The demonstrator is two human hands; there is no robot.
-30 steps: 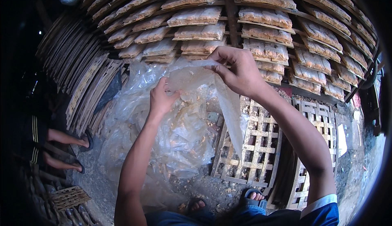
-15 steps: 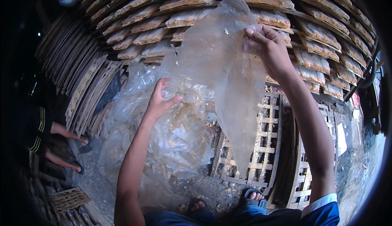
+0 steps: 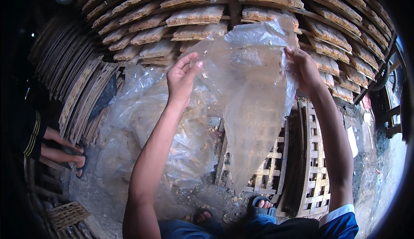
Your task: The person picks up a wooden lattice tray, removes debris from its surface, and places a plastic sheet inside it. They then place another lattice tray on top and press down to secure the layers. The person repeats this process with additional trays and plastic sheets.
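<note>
A thin, cloudy plastic sheet (image 3: 254,88) hangs in front of me, its upper part folded and wrinkled, its lower end narrowing to a point. My right hand (image 3: 304,68) pinches its right edge between thumb and fingers. At the sheet's upper left edge is my left hand (image 3: 183,77), thumb and fingertips drawn together on the plastic. Below and to the left, a large heap of crumpled clear plastic (image 3: 168,131) lies on the ground, with yellowish crumbs on it.
Tiered racks of pale brown slabs (image 3: 196,15) rise ahead. Woven slatted trays (image 3: 317,170) stand at the right, another (image 3: 271,165) behind the sheet. Stacked thin boards (image 3: 84,96) lean at left. Another person's legs (image 3: 62,146) show at the far left.
My left hand has moved up and right from open air to the sheet's edge. My right hand has shifted slightly right and down, and the sheet's top has folded over.
</note>
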